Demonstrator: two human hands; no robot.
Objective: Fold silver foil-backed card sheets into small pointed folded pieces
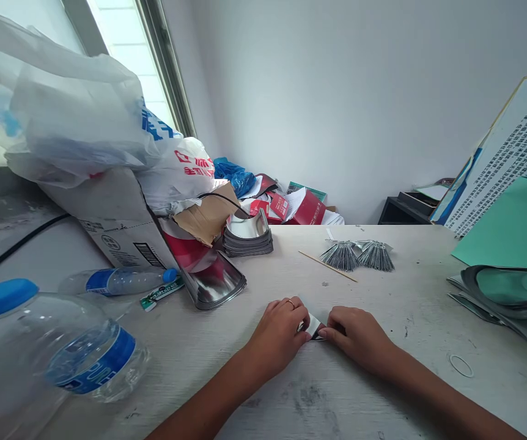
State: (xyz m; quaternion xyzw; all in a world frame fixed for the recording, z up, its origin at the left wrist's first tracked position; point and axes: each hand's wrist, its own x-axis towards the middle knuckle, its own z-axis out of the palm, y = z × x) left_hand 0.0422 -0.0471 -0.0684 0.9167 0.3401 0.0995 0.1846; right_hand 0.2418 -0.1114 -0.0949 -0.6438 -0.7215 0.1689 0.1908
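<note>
**On the table's near side, two hands pinch one foil piece**

Near the front of the pale, scuffed table (383,391), the left hand (277,333) and right hand (355,336) meet around one small silver foil piece (313,326). The left fingers (286,311) are curled closed over its left end, and the right fingers (332,324) press closed on its right end, so both hands grip it. One ring (290,303) sits on a left finger.

A single rubber band (461,365) lies to the right of the right hand. To the left are two plastic bottles: a large one with a blue cap (62,348) and a smaller one on its side (117,282). One small green-and-white packet (161,293) lies just beside the smaller bottle.

Farther up the table are one wooden stick (327,266) and two fan-shaped bundles of metal strips (340,256) (376,256), touching each other. One curved red-and-silver sheet (208,275) leans by a stack of curved foil sheets (247,235). To the right, one green sheet (506,232) rests above a loose pile of dark-edged sheets (488,299).

Beyond are one cardboard box (112,223), one large white plastic bag (71,116), a heap of red papers (291,208), and one printed board (511,159) leaning at the right.
</note>
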